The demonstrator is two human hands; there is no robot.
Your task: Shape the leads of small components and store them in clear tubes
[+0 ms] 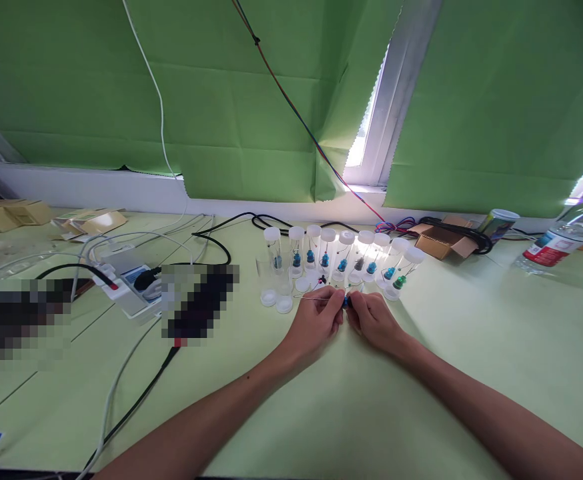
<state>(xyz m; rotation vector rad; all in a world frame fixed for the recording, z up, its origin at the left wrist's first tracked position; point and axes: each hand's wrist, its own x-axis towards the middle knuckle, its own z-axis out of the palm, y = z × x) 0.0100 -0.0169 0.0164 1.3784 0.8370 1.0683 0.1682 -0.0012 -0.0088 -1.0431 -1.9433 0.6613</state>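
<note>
My left hand and my right hand meet over the table, fingertips closed on one small blue piece between them. A thin wire-like strand runs leftward from the left fingers; its exact connection to the piece is too small to make out. Just beyond the hands stands a row of clear tubes with white caps, each holding a small blue, grey or green part with thin stems. Left of these are two clear tubes with white discs at their bottoms. A small dark piece lies close behind my left fingers.
At left a white power strip holds plugs, with cables running around it. Two pixelated dark objects lie nearby. An open cardboard box, a can and a water bottle stand at right. Green sheets cover the window behind.
</note>
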